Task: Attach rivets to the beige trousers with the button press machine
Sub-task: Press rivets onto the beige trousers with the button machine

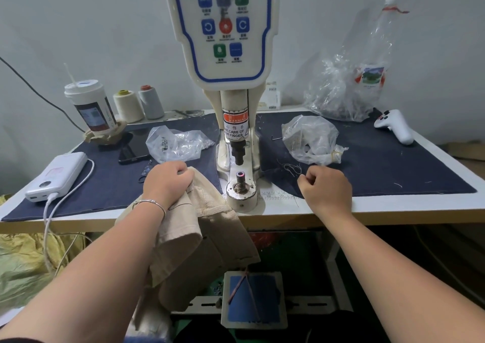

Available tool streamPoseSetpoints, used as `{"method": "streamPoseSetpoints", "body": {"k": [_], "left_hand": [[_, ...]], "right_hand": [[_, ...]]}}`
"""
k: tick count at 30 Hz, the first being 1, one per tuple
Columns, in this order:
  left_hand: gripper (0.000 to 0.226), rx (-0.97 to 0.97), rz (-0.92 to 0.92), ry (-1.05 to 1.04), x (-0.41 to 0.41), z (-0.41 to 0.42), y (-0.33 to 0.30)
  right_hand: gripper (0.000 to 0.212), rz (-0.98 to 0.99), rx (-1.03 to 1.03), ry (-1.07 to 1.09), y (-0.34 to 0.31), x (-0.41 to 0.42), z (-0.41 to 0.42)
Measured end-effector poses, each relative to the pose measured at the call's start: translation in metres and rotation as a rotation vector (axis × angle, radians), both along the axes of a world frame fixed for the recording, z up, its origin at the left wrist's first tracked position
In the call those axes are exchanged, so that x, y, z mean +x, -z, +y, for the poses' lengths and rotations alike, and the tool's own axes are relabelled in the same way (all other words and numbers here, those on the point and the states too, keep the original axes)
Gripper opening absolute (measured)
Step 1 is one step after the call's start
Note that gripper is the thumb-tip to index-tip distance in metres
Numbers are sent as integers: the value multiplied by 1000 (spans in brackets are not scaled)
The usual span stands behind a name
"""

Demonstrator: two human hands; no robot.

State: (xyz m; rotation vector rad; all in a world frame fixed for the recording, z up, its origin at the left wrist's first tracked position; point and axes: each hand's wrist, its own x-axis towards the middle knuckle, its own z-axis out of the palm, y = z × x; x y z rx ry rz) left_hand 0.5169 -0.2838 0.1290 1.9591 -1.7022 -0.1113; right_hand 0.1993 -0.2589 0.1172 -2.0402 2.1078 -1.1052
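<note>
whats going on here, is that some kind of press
Yes, a person is at a button press machine, getting ready to rivet beige trousers. The left hand has a grip on the bunched trousers at the table's front edge, just left of the lower die. No fabric lies over the die. The right hand rests as a loose fist on the dark denim mat; whether it holds a rivet cannot be told. Clear plastic bags of small hardware lie on either side of the machine.

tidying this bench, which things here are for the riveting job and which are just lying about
For the job: beige trousers, button press machine, lower die, foot pedal.

Lying about: power bank, phone, drink cup, thread cones, game controller.
</note>
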Motion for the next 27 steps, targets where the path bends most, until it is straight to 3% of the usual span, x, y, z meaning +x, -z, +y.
{"method": "streamPoseSetpoints", "body": {"k": [4, 6, 10, 12, 17, 19, 22, 24, 27], "left_hand": [[24, 56, -43, 48, 2, 2, -4], [22, 162, -14, 104, 1, 4, -20], [14, 431, 214, 220, -5, 18, -73], [12, 529, 178, 318, -8, 34, -95], [18, 614, 141, 457, -26, 78, -132], [22, 668, 142, 529, -38, 92, -143], [16, 688, 209, 621, -55, 110, -147], [10, 648, 305, 658, -64, 117, -145], [8, 592, 459, 690, -75, 122, -143]], "right_hand": [[37, 5, 0, -4, 0, 1, -1], [36, 12, 7, -7, 0, 1, -1], [39, 18, 17, -9, 0, 1, 0], [38, 5, 21, -16, 0, 2, 1], [35, -244, 10, -84, -15, 0, 10], [35, -434, 10, -194, -30, 4, 25], [25, -711, 139, -536, -57, 19, 60], [13, -749, 218, -752, -72, 30, 82], [8, -835, 345, -878, -86, 33, 103]]}}
